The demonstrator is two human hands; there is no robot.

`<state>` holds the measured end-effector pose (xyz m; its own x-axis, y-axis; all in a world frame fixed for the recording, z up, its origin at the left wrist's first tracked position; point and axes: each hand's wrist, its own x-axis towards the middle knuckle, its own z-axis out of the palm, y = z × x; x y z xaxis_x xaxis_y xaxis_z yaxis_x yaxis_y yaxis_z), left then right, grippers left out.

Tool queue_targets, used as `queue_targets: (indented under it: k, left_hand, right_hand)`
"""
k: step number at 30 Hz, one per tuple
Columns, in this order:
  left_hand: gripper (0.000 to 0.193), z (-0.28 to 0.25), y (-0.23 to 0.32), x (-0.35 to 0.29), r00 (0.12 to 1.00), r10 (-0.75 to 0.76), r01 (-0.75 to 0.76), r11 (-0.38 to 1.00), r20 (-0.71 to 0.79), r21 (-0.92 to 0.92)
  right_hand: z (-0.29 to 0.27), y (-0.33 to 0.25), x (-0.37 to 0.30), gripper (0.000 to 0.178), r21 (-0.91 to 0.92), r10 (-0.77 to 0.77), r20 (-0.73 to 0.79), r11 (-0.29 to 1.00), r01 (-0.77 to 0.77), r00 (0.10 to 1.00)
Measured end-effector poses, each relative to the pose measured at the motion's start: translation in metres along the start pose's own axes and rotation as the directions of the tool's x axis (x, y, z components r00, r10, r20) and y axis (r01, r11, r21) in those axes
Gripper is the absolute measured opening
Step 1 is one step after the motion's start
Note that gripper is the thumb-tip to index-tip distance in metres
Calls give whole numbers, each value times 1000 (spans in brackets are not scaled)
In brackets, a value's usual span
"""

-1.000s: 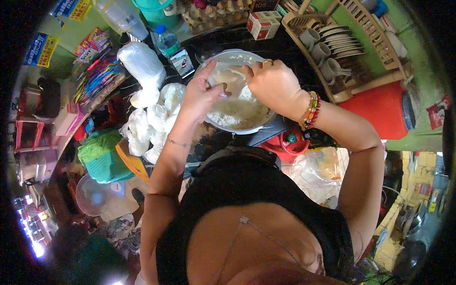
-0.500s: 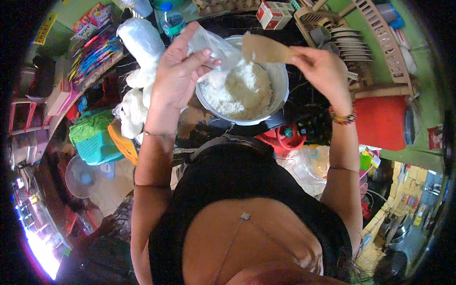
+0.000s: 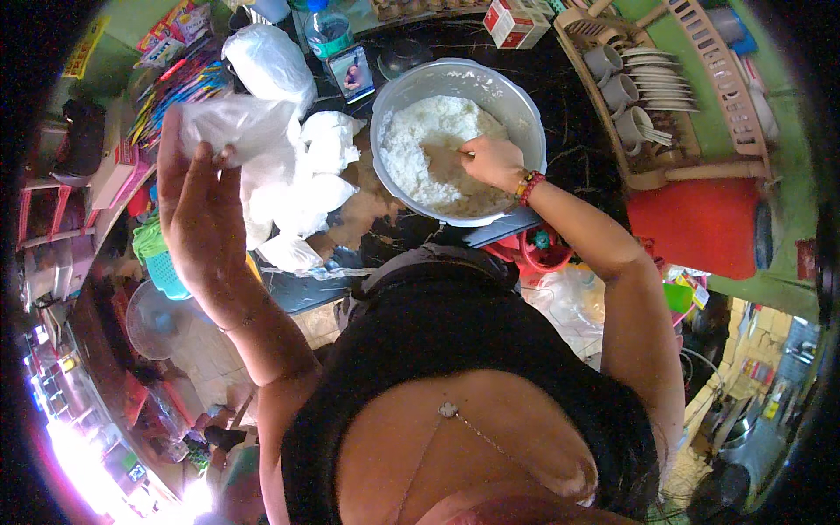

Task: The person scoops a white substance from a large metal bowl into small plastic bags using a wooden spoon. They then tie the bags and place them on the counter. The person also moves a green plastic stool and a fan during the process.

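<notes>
A large grey-white basin [image 3: 531, 118] stands on the dark counter, holding white flour-like powder [image 3: 437, 115] and a damp beige mass. My right hand [image 3: 494, 164] is inside it, fingers closed round a tan flat scraper [image 3: 444, 163]; its blade is pushed partly into the contents. Off to the left, my left hand [image 3: 206, 206] is raised, pinching a clear thin plastic bag [image 3: 229, 121] between thumb and fingers. The bag looks limp and mostly emptied. Below and beside it lie several knotted white plastic bags [image 3: 302, 188], untouched by either hand.
A phone [image 3: 352, 73] leans upright behind the basin, near a blue-capped bottle [image 3: 328, 33]. A dish rack [image 3: 652, 175] with plates and mugs borders the right side, above a red container [image 3: 696, 227]. A large filled white bag [image 3: 269, 66] stands back left.
My left hand has swung left, carrying the plastic bag away from over the basin. My right hand has lowered the scraper into the basin's contents. The phone has come into sight.
</notes>
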<state>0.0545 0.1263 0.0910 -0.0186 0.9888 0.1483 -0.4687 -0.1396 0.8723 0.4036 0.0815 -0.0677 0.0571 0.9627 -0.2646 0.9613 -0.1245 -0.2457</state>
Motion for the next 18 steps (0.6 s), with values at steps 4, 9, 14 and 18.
queue_targets:
  k: [4, 9, 14, 18]
  left_hand:
    - [50, -5, 4, -18, 996, 28, -22, 998, -86, 63]
    - [53, -35, -1, -23, 999, -34, 34, 999, -43, -8]
    - [54, -28, -1, -28, 997, -60, 59, 998, -41, -33]
    - [55, -16, -2, -32, 999, -47, 46, 997, -19, -58]
  right_hand:
    - [-6, -8, -2, 27, -21, -13, -3, 1000, 13, 1000]
    - [1, -24, 2, 26, 88, -37, -31, 995, 39, 999]
    - [8, -8, 14, 32, 203, -70, -46, 976, 78, 996]
    - [-28, -13, -7, 37, 274, -47, -30, 960, 53, 998]
